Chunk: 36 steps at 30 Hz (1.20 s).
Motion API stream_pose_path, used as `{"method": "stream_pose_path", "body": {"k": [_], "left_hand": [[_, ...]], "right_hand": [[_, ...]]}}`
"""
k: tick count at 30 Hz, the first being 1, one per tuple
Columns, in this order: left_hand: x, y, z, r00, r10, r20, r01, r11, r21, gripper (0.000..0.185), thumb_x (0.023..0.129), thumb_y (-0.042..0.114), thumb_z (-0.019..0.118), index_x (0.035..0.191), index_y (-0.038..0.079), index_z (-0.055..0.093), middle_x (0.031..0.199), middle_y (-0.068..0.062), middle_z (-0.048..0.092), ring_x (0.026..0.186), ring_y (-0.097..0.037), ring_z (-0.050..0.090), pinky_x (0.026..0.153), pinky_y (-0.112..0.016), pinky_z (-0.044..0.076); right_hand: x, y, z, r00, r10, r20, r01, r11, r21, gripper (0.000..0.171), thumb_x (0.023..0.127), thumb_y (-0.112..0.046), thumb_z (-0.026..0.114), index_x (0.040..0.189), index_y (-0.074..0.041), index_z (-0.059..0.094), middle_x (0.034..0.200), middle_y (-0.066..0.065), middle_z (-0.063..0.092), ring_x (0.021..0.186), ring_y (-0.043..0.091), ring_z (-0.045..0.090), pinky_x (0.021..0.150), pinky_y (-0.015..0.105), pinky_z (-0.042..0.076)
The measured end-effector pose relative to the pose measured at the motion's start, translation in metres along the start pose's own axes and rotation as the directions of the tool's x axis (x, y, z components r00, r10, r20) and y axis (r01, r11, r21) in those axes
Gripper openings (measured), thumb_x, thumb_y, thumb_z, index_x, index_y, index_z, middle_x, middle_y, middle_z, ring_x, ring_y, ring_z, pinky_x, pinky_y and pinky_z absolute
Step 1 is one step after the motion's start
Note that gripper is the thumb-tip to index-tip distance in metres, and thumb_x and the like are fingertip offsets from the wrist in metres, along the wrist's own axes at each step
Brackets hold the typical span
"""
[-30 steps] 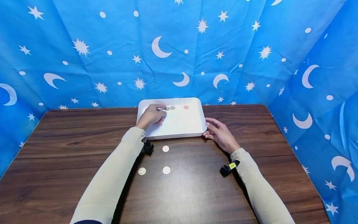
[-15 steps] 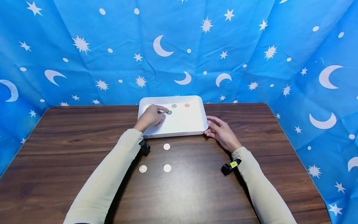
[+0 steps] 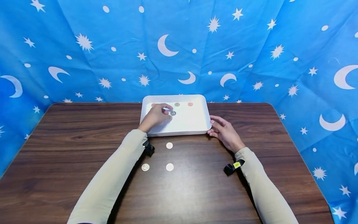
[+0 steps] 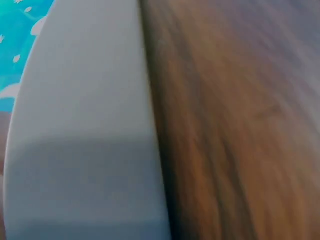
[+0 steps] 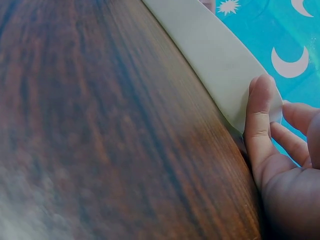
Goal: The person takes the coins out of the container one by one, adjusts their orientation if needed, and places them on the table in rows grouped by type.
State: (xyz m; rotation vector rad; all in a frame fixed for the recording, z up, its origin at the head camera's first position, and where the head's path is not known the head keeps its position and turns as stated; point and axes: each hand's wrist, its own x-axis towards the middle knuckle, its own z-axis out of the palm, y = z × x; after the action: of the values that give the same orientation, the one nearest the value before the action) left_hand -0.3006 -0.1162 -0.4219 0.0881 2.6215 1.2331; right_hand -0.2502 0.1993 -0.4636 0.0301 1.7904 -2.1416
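My left hand (image 3: pixel 158 114) reaches into a white tray (image 3: pixel 190 123), thumb and index finger parted. Just off those fingertips lies a dark silver coin (image 3: pixel 173 113) on the tray floor. Along the tray's back are another silver coin (image 3: pixel 177 104) and a copper-coloured coin (image 3: pixel 190 104); a second copper-coloured coin (image 3: pixel 153 105) shows partly behind the left hand. My right hand (image 3: pixel 225 132) holds the tray's near right corner. In the right wrist view, its fingers (image 5: pixel 260 107) lie against the wall on both sides of that corner. The left wrist view shows mostly the tray's outer wall (image 4: pixel 85 100).
On the brown wooden table (image 3: pixel 84 149), in front of the tray, lie a shiny coin (image 3: pixel 169 145), a second one (image 3: pixel 169 167) nearer, and a patterned coin (image 3: pixel 145 167) to its left. A blue star-and-moon curtain (image 3: pixel 126 56) hangs behind the table and along its right side.
A silver coin under the left fingertips has shifted from the back row toward the middle of the tray. The left fingers have since parted from it. The right hand stays at the corner.
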Motion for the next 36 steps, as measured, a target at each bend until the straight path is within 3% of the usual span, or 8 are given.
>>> {"method": "stream_pose_path", "body": {"k": [5, 10, 15, 21, 25, 31, 36], "left_hand": [[0.010, 0.001, 0.006, 0.995, -0.098, -0.015, 0.096, 0.991, -0.089, 0.041, 0.092, 0.012, 0.079, 0.132, 0.013, 0.072, 0.086, -0.003, 0.051, 0.078, -0.021, 0.043, 0.076, -0.036, 0.036], [0.013, -0.002, 0.010, 0.989, -0.140, -0.052, 0.134, 0.986, -0.102, 0.038, 0.091, 0.015, 0.081, 0.129, 0.016, 0.075, 0.098, -0.009, 0.059, 0.088, -0.024, 0.048, 0.086, -0.039, 0.038], [0.012, -0.001, 0.011, 0.990, -0.117, -0.077, 0.110, 0.989, -0.095, 0.033, 0.092, 0.016, 0.080, 0.125, 0.016, 0.078, 0.112, -0.013, 0.067, 0.096, -0.026, 0.050, 0.093, -0.041, 0.040], [0.014, -0.001, 0.011, 0.993, -0.102, -0.058, 0.098, 0.993, -0.068, 0.028, 0.093, 0.015, 0.079, 0.121, 0.014, 0.079, 0.087, -0.005, 0.056, 0.080, -0.023, 0.044, 0.081, -0.037, 0.037], [0.014, -0.001, 0.014, 0.994, -0.093, -0.061, 0.089, 0.994, -0.061, 0.026, 0.094, 0.013, 0.079, 0.119, 0.014, 0.075, 0.088, -0.004, 0.051, 0.081, -0.022, 0.043, 0.078, -0.037, 0.035], [0.010, 0.003, 0.015, 0.993, 0.019, -0.114, -0.020, 1.000, -0.005, 0.025, 0.091, 0.006, 0.079, 0.114, 0.010, 0.070, 0.103, -0.007, 0.060, 0.092, -0.026, 0.050, 0.085, -0.040, 0.039], [0.008, 0.003, 0.013, 0.993, 0.068, -0.097, -0.061, 0.995, 0.080, 0.025, 0.093, 0.009, 0.076, 0.117, 0.010, 0.069, 0.107, -0.010, 0.066, 0.092, -0.028, 0.055, 0.085, -0.042, 0.043]], "right_hand": [[0.001, 0.000, -0.003, 1.000, -0.006, 0.012, 0.006, 1.000, 0.005, 0.047, 0.114, -0.016, 0.049, 0.158, -0.004, 0.042, 0.119, 0.016, 0.058, 0.082, 0.014, 0.069, 0.078, 0.025, 0.059], [0.001, 0.001, -0.003, 1.000, -0.005, 0.016, 0.005, 1.000, 0.002, 0.047, 0.113, -0.016, 0.049, 0.158, -0.004, 0.042, 0.118, 0.015, 0.058, 0.082, 0.015, 0.069, 0.078, 0.025, 0.059], [0.002, 0.000, -0.003, 1.000, -0.014, 0.014, 0.014, 1.000, 0.002, 0.046, 0.114, -0.015, 0.048, 0.158, -0.004, 0.043, 0.119, 0.015, 0.058, 0.082, 0.014, 0.069, 0.078, 0.025, 0.059], [0.002, 0.001, -0.003, 1.000, 0.003, 0.008, -0.003, 1.000, 0.004, 0.047, 0.114, -0.016, 0.049, 0.159, -0.004, 0.042, 0.120, 0.016, 0.058, 0.083, 0.015, 0.069, 0.079, 0.025, 0.060], [0.001, 0.002, -0.003, 1.000, 0.006, 0.010, -0.006, 1.000, 0.008, 0.047, 0.113, -0.016, 0.049, 0.158, -0.005, 0.042, 0.121, 0.016, 0.057, 0.083, 0.015, 0.069, 0.079, 0.025, 0.060], [0.003, 0.002, -0.004, 1.000, -0.001, 0.013, 0.001, 1.000, 0.009, 0.047, 0.114, -0.016, 0.049, 0.159, -0.005, 0.042, 0.122, 0.016, 0.057, 0.083, 0.014, 0.069, 0.079, 0.024, 0.059], [0.004, 0.001, -0.003, 1.000, -0.003, 0.017, 0.003, 1.000, 0.008, 0.047, 0.113, -0.017, 0.050, 0.159, -0.005, 0.042, 0.121, 0.016, 0.058, 0.083, 0.014, 0.069, 0.079, 0.025, 0.059]]}}
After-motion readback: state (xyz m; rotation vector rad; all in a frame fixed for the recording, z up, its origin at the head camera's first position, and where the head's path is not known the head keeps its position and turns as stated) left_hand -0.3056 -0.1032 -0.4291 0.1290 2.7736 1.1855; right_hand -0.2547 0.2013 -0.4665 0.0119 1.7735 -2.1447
